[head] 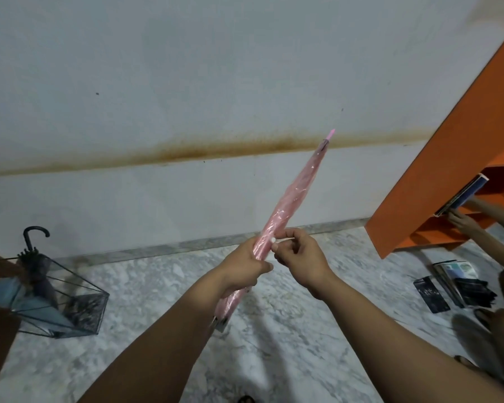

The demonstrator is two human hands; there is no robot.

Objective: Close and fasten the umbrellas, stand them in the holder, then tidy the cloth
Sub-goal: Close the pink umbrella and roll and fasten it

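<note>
The left hand (242, 269) is gripping the furled, glossy pink umbrella (291, 207), slanting tip-up over the marble floor (146, 289); the right hand (300, 257) is pinching its white snap button (272, 240). A wire holder (79, 303) is standing left.

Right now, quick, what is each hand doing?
Left hand: wrapped around the closed pink umbrella, holding it.
Right hand: fingers pinching the strap with its white snap.

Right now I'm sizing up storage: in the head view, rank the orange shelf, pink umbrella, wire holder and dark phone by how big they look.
1. Orange shelf
2. Pink umbrella, though nearest the camera
3. Wire holder
4. Dark phone
</note>
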